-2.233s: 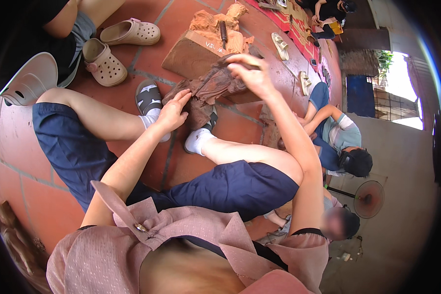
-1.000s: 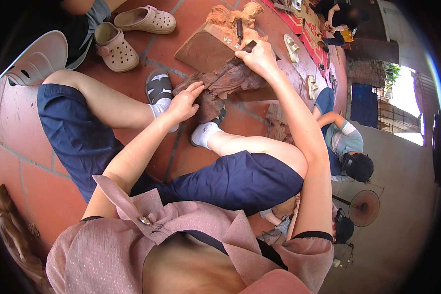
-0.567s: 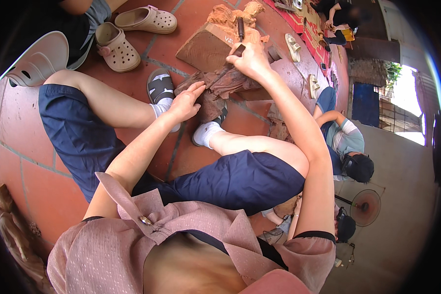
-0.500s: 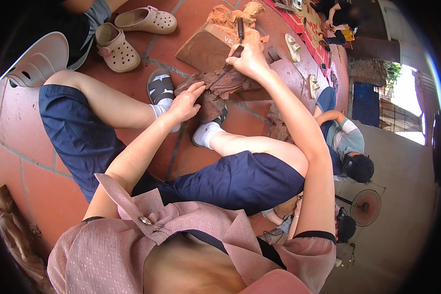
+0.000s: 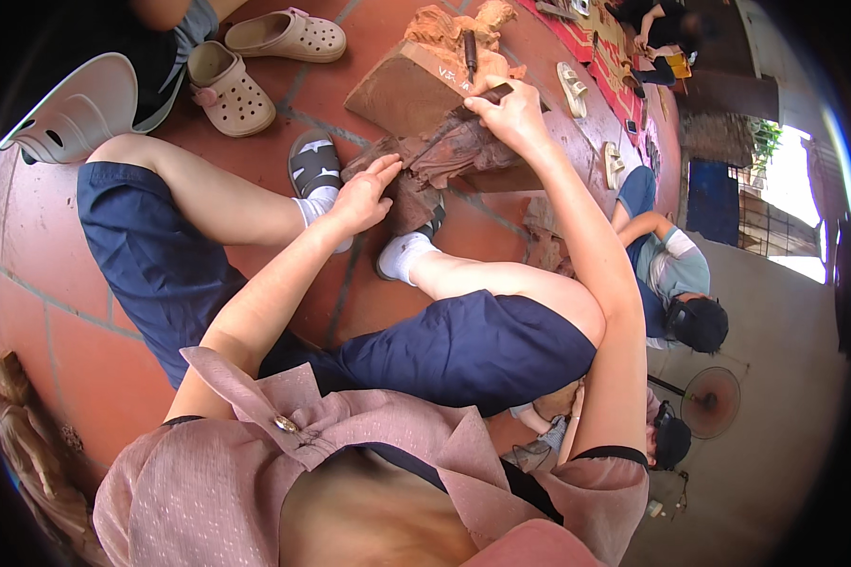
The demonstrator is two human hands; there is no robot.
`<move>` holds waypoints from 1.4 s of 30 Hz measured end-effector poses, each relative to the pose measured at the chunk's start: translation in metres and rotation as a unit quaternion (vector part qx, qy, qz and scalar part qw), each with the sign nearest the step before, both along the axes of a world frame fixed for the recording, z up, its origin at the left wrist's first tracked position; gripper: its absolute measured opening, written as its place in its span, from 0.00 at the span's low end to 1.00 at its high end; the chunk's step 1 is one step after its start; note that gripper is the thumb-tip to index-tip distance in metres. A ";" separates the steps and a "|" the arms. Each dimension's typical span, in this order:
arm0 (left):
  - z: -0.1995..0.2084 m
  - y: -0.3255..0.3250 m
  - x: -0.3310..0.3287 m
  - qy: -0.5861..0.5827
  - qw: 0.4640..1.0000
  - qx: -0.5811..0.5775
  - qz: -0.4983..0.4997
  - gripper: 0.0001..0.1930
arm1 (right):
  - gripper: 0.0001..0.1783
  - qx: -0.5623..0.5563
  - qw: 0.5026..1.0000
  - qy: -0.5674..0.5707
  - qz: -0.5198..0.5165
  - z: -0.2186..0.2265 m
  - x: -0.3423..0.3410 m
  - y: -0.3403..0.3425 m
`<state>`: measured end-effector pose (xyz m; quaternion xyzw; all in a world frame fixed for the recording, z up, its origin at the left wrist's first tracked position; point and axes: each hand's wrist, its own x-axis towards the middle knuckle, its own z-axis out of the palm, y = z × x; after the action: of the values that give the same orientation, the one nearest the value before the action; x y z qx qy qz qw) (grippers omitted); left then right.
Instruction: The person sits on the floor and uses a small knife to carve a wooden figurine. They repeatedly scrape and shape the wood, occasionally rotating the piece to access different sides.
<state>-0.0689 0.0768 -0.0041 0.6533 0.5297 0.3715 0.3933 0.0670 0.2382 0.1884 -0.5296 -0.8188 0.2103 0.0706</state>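
A dark reddish-brown wood carving with carved folds lies between my feet. Across it slants a slim, dark, file-like tool. My right hand is closed round the dark handle end of this tool, at the carving's far right. At the left end of the carving, my left hand rests with fingers stretched out. Its fingertips touch the carving near the tool's tip, and the thumb stands apart. Just beyond, a second tool with a brown wooden handle leans on a pale wood block.
An orange-brown carved piece sits by the block. Beige clogs and a person with a white visor are at the far left. Other people sit at the right, near a fan. A long carving lies at the lower left.
My right hand has drawn the tool a little to the right and nearer. My left hand stays at the carving's left end, its fingers still stretched.
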 end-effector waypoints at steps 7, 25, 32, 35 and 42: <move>0.004 0.000 -0.001 -0.016 0.999 -0.043 -0.023 0.33 | 0.05 -0.069 0.996 0.048 0.007 -0.014 0.011 -0.007; 0.001 0.000 -0.001 -0.011 1.000 -0.021 -0.014 0.33 | 0.08 -0.153 0.980 0.127 0.002 -0.026 0.014 -0.024; 0.003 -0.001 -0.001 -0.017 0.999 -0.039 -0.016 0.33 | 0.07 -0.095 0.975 0.194 -0.046 0.014 0.021 -0.001; 0.004 0.000 -0.001 -0.017 0.999 -0.047 -0.018 0.33 | 0.10 -0.164 0.964 0.209 -0.001 0.006 0.021 -0.008; 0.004 0.000 0.000 -0.005 0.999 -0.043 -0.015 0.34 | 0.09 -0.155 0.977 0.141 -0.027 0.004 0.039 -0.005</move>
<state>-0.0686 0.0767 0.0001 0.6417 0.5335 0.3453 0.4294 0.1062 0.2329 0.1928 -0.5207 -0.7436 0.4052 0.1081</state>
